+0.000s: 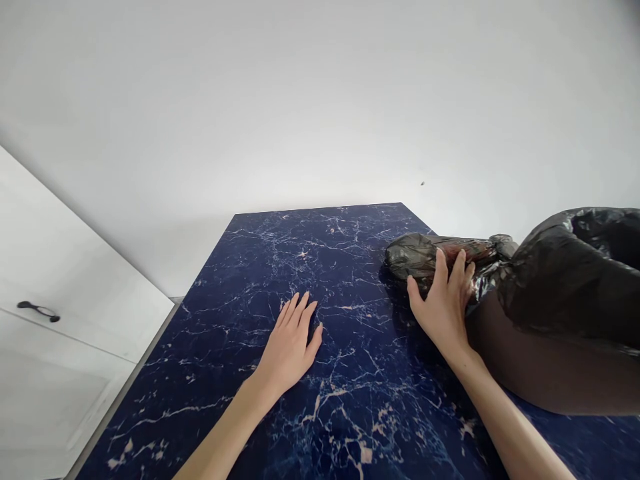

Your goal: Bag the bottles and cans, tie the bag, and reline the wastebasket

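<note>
My left hand (290, 340) lies palm down on the blue marble-patterned tabletop (300, 260), its fingers stretched out and holding nothing. Further right, my right hand (445, 303) rests against a bunched, twisted end of a black plastic bag (407, 257). Its thumb and fingers are spread over the near side of that bundle and do not wrap round it. Some reddish colour shows through the thin plastic under the fingertips. The bundle narrows to a knot-like gather, and from there the bag spreads over the rim of a dark brown rounded container (540, 367). What is inside is hidden.
A plain white wall (320, 107) stands behind the table's far edge. On the left is a white cabinet (75, 267) with a black handle (39, 311), separated from the table by a narrow gap. The container is cut off by the right frame edge.
</note>
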Demonstrator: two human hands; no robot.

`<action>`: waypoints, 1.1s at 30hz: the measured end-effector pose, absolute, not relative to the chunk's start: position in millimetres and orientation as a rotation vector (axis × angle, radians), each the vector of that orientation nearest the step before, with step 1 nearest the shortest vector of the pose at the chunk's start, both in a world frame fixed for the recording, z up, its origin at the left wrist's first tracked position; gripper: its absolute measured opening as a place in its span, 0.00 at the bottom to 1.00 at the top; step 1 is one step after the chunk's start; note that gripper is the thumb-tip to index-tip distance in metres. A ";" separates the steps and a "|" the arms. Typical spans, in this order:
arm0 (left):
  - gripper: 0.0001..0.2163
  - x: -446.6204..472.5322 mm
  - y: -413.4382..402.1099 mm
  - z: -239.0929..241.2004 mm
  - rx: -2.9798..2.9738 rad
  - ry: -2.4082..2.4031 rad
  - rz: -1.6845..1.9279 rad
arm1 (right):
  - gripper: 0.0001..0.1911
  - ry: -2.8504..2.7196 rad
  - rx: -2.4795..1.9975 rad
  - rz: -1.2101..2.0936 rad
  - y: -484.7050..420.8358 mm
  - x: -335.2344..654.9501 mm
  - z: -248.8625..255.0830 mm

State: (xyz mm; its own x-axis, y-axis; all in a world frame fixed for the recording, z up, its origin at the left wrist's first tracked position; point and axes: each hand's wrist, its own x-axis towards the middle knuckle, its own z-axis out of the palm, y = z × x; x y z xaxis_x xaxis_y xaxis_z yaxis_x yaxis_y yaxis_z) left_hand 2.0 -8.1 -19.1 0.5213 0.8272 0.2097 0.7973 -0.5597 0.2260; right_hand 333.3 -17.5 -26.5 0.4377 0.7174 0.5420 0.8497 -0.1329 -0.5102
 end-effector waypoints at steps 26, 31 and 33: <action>0.26 2.9 -8.1 -18.1 2.664 1.416 0.450 | 0.17 -1.436 -1.850 -0.334 -18.5 322.5 -35.2; 0.27 3.8 -8.4 -16.2 2.665 1.425 0.430 | 0.18 -1.463 -1.834 -0.352 -18.4 318.0 -36.5; 0.27 3.8 -8.4 -15.5 2.664 1.429 0.420 | 0.18 -1.471 -1.830 -0.359 -18.3 316.6 -36.5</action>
State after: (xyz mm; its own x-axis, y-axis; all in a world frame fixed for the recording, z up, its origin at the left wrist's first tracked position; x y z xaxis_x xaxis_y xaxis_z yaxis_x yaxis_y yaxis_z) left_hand 3.8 -8.4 -15.5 0.5244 0.8281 0.1981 0.8035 -0.5583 0.2068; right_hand 316.6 -18.3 -36.5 0.3012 0.7159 0.6298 0.9256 -0.0608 -0.3735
